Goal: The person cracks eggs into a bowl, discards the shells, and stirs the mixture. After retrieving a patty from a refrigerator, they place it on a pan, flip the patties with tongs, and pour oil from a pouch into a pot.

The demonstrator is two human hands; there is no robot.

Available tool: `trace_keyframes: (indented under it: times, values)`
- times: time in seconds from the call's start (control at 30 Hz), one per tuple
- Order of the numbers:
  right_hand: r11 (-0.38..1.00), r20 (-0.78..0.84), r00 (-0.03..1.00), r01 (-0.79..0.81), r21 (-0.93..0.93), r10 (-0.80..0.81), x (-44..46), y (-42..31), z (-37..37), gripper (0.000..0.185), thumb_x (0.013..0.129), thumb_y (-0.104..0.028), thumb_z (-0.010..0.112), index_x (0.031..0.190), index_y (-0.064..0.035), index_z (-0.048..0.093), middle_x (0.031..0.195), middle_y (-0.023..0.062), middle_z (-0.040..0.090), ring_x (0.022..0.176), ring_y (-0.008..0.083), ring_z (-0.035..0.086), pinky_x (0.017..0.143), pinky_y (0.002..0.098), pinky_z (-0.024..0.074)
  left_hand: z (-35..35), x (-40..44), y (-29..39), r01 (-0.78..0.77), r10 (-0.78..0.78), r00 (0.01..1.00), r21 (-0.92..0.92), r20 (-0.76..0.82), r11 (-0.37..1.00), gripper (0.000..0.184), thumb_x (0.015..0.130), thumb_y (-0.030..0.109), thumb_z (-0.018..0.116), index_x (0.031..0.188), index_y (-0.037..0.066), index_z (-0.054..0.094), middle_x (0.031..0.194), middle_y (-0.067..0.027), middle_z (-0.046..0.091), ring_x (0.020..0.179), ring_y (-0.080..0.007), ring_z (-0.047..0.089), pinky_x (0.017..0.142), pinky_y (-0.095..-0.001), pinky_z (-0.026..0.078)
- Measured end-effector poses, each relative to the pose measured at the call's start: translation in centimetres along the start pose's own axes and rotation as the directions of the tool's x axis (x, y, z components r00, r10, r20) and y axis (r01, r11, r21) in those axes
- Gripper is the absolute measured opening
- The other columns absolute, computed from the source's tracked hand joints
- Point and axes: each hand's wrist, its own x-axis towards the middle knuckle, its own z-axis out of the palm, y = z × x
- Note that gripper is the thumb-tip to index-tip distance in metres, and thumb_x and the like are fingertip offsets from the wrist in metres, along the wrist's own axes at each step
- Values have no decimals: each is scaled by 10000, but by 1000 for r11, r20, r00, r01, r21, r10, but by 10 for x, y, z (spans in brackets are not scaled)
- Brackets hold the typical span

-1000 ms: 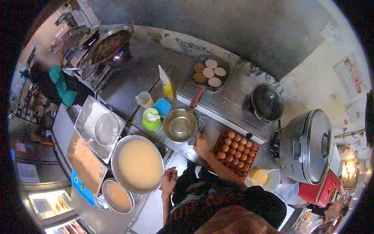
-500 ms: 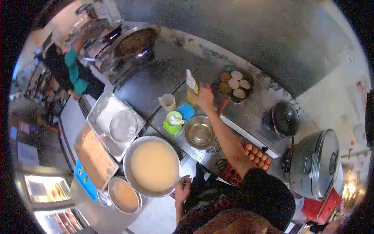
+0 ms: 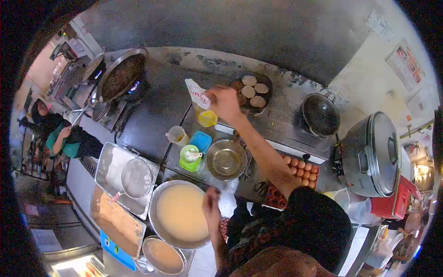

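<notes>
My right hand point(image 3: 224, 105) is closed around the upper part of a soft pouch point(image 3: 201, 106) of yellow liquid with a white printed top. The pouch is tilted above the counter, left of a pan of round patties point(image 3: 249, 91). My left hand point(image 3: 212, 201) is by the right rim of a large bowl of pale batter point(image 3: 183, 210); its fingers look curled, but blur hides whether they hold anything. Between my hands sits a metal bowl point(image 3: 226, 159), with a green container point(image 3: 190, 157) and a blue container point(image 3: 201, 140) beside it.
Eggs point(image 3: 302, 171) in a red tray lie right of my forearm. Farther right are a black wok point(image 3: 320, 114) and a large lidded pot point(image 3: 369, 154). Trays of flour point(image 3: 112, 169) and crumbs point(image 3: 115, 220) stand left. Another person point(image 3: 69, 134) works by a lit burner.
My right hand has gone from near the metal bowl to the pouch and taken hold of it; the pouch now leans. My left hand has risen slightly. The view has shifted.
</notes>
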Motion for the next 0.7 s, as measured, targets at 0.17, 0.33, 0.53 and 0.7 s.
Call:
trace_keyframes:
  times: [0.17,0.33,0.53,0.7]
  values:
    - [994,55,992,113,-7,-113,-17,-47,-132,98,744,-92,677,776,-15,625,677,137,566,606,335,560,548,404,435,55,121,32,-245,237,965,-68,-108,967,524,977,186,478,1433,22,278,1420,-138,382,1305,-222,361,1074,-361,287]
    - [994,231,973,18,-112,8,-43,-59,-198,104,731,-36,684,719,4,589,620,131,537,548,311,534,508,377,408,138,138,-9,-93,173,923,-238,342,967,499,988,279,437,1411,44,312,1375,-115,411,1256,-205,385,1061,-357,306]
    - [943,180,948,-214,-256,264,-55,-14,-220,135,771,-73,675,699,20,609,621,180,557,551,332,561,514,383,409,231,107,-49,137,-10,725,-130,688,982,458,1009,370,362,1345,64,415,1254,-80,516,1140,-171,474,1008,-333,376]
    - [867,185,925,-220,-447,331,-39,75,-202,246,796,-195,660,695,28,631,667,213,591,618,365,600,557,407,436,284,125,-48,456,15,691,-452,723,767,497,1008,452,314,1326,97,454,1162,-43,585,1042,-142,550,932,-301,447]
